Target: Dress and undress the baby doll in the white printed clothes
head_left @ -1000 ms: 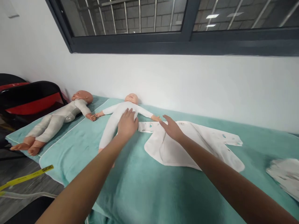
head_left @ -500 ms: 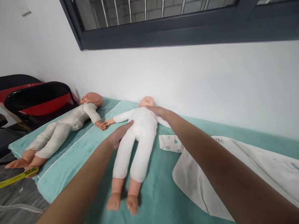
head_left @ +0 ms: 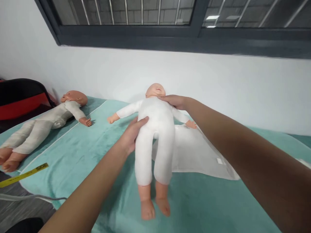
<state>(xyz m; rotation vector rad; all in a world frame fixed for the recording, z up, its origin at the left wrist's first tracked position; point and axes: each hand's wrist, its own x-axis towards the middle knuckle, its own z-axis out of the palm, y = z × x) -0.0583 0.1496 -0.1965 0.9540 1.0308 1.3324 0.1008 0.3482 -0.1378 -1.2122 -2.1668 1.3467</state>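
Looking down over a green towel [head_left: 80, 142], holding a white-bodied doll [head_left: 156, 116] above a spread pale garment [head_left: 194, 155] – seemingly at a lifting step. Gripping its hip with left hand [head_left: 131, 136], clasping beside its neck with right hand [head_left: 177, 101] – probably calls next for steady torso and head support.

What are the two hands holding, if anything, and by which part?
A white fabric-bodied baby doll: the left hand holds it at one hip, the right hand at the opposite shoulder, beside the neck.
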